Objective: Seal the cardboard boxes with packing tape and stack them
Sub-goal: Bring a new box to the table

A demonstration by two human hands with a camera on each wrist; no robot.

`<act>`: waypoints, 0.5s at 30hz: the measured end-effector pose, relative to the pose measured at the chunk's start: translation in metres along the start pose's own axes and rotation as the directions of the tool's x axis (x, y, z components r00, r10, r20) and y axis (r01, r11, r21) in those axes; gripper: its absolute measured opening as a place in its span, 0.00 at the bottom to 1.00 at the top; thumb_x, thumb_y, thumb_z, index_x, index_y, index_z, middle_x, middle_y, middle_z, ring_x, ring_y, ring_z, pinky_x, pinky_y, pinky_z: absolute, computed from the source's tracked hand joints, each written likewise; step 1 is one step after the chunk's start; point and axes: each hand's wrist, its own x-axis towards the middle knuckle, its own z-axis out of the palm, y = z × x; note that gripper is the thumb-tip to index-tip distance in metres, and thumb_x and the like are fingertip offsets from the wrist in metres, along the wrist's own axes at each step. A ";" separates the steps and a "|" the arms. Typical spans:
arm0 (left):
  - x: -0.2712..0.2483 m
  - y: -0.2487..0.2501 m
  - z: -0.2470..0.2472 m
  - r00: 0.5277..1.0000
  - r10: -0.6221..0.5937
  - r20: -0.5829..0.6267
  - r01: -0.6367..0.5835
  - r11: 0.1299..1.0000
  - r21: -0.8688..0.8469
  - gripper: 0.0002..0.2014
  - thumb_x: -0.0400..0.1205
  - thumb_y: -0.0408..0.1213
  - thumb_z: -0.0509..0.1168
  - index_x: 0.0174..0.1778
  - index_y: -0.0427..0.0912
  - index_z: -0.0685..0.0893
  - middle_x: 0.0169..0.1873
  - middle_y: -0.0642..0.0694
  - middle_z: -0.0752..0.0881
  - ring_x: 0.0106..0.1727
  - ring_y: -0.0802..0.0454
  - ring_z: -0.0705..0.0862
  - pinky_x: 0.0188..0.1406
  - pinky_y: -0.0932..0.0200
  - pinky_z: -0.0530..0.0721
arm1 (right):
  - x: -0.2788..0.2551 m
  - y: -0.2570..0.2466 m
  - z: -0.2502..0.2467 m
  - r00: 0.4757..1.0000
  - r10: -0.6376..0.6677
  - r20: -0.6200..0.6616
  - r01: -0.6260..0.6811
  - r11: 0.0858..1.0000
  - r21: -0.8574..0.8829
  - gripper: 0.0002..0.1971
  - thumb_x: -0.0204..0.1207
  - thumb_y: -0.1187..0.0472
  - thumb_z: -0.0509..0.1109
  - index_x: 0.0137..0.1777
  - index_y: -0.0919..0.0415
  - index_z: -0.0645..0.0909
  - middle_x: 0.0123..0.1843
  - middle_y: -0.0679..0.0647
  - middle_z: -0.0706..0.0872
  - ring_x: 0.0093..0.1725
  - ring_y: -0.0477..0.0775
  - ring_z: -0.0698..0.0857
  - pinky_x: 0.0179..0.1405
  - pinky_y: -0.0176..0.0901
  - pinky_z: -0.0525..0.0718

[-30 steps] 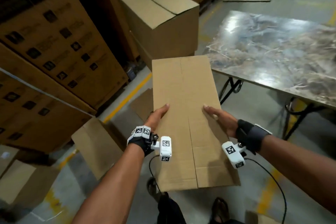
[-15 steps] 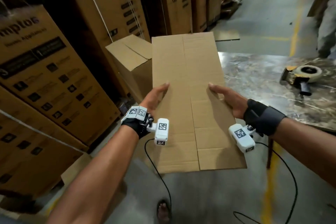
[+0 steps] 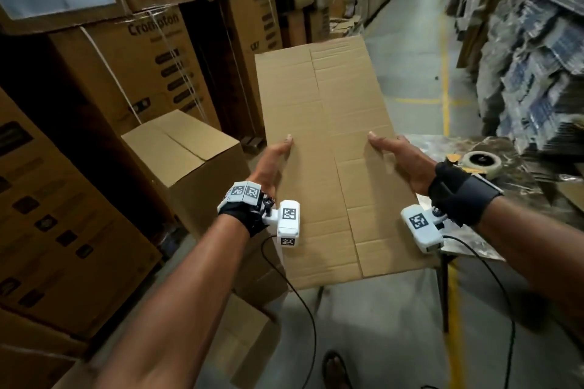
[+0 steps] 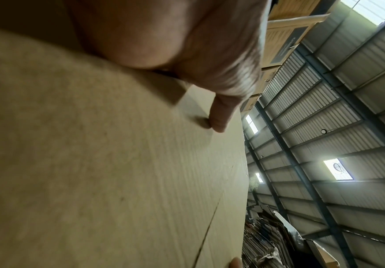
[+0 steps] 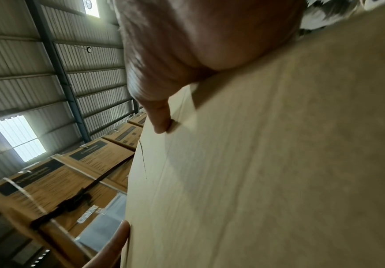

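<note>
1. Cardboard blank, a flattened box (image 3: pixel 331 148), sits mid-frame in the head view, held off the floor by both hands; not yet opened up, so no tape on it
2. Left hand (image 3: pixel 273 164) w/ thumb on top and fingers under the sheet's left edge, gripping it; right hand (image 3: pixel 401 161) does the same on the right edge
3. Formed box (image 3: pixel 186 164) stands left of centre, flaps folded shut; can't tell if taped. Stacking looks not yet begun, I'd judge
4. Tape dispenser (image 3: pixel 482 163) lies on the bench (image 3: pixel 518 180) at right edge, just beyond the right hand
5. Printed cartons (image 3: pixel 136 66) fill upper left; loose cardboard on floor at bottom, cables trail from wrists. Tight spot to unfold
</note>
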 end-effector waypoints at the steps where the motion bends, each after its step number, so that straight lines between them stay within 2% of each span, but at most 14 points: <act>1: 0.011 -0.001 0.003 1.000 -0.002 0.002 0.002 1.000 -0.017 0.15 0.90 0.50 0.61 0.55 0.45 0.88 0.42 0.47 0.92 0.38 0.51 0.91 0.44 0.54 0.89 | 0.006 -0.003 -0.003 1.000 -0.001 0.009 0.001 1.000 -0.003 0.36 0.73 0.38 0.82 0.69 0.64 0.77 0.46 0.59 0.90 0.38 0.58 0.90 0.36 0.51 0.89; 3: 0.052 0.005 0.010 0.999 -0.024 0.021 0.026 0.997 -0.068 0.17 0.89 0.51 0.63 0.61 0.43 0.88 0.43 0.45 0.92 0.38 0.49 0.91 0.42 0.53 0.90 | 0.029 -0.014 -0.013 1.000 -0.002 0.019 0.002 1.000 -0.018 0.21 0.79 0.43 0.77 0.58 0.61 0.82 0.39 0.55 0.89 0.34 0.55 0.89 0.30 0.44 0.87; 4: 0.073 0.009 0.013 0.999 -0.039 0.031 0.041 0.995 -0.087 0.18 0.88 0.52 0.63 0.63 0.43 0.88 0.44 0.45 0.92 0.40 0.48 0.91 0.43 0.52 0.90 | 0.041 -0.023 -0.017 1.000 0.010 0.014 -0.010 0.999 -0.040 0.18 0.81 0.45 0.75 0.56 0.61 0.83 0.39 0.55 0.89 0.33 0.54 0.89 0.29 0.43 0.86; 5: 0.094 0.010 0.015 0.998 -0.040 0.040 0.043 0.995 -0.092 0.20 0.88 0.53 0.63 0.66 0.42 0.87 0.46 0.44 0.93 0.44 0.47 0.91 0.49 0.50 0.90 | 0.057 -0.029 -0.023 1.000 0.026 -0.004 -0.026 0.998 -0.052 0.18 0.82 0.45 0.75 0.58 0.61 0.83 0.40 0.55 0.90 0.33 0.53 0.90 0.29 0.43 0.87; 7: 0.131 0.015 0.020 0.998 -0.036 0.043 0.039 0.996 -0.083 0.24 0.87 0.55 0.64 0.70 0.41 0.86 0.51 0.43 0.93 0.53 0.44 0.90 0.65 0.43 0.86 | 0.083 -0.040 -0.034 0.998 0.042 -0.046 -0.045 0.996 -0.074 0.27 0.80 0.45 0.76 0.70 0.65 0.80 0.47 0.55 0.91 0.37 0.52 0.92 0.33 0.44 0.89; 9: 0.167 0.017 0.025 0.999 -0.037 0.038 0.040 0.994 -0.099 0.26 0.85 0.57 0.66 0.71 0.42 0.87 0.55 0.42 0.92 0.58 0.42 0.89 0.72 0.40 0.82 | 0.107 -0.049 -0.043 0.996 0.021 -0.085 -0.032 0.991 -0.127 0.37 0.80 0.43 0.76 0.82 0.65 0.71 0.62 0.53 0.87 0.49 0.51 0.91 0.45 0.43 0.87; 11: 0.205 0.014 0.028 0.999 -0.041 0.021 0.042 0.995 -0.093 0.28 0.82 0.59 0.69 0.71 0.43 0.87 0.61 0.40 0.91 0.65 0.38 0.88 0.74 0.37 0.80 | 0.131 -0.050 -0.056 0.992 -0.045 -0.119 0.021 0.981 -0.195 0.42 0.82 0.44 0.73 0.89 0.62 0.59 0.80 0.54 0.74 0.68 0.52 0.80 0.64 0.42 0.75; 13: 0.240 0.009 0.032 0.998 -0.055 0.036 0.058 0.994 -0.091 0.30 0.77 0.61 0.73 0.68 0.44 0.89 0.63 0.38 0.90 0.68 0.33 0.86 0.72 0.31 0.81 | 0.150 -0.051 -0.068 0.990 -0.063 -0.124 0.033 0.973 -0.227 0.45 0.82 0.45 0.74 0.90 0.63 0.54 0.87 0.58 0.67 0.73 0.52 0.72 0.67 0.46 0.70; 15: 0.270 0.006 0.038 0.996 -0.086 0.017 0.087 0.994 -0.070 0.32 0.73 0.63 0.75 0.67 0.45 0.90 0.63 0.37 0.90 0.67 0.32 0.87 0.70 0.30 0.82 | 0.168 -0.052 -0.080 0.985 -0.044 -0.168 -0.001 0.966 -0.259 0.48 0.81 0.45 0.75 0.90 0.63 0.52 0.88 0.59 0.64 0.76 0.56 0.71 0.69 0.49 0.70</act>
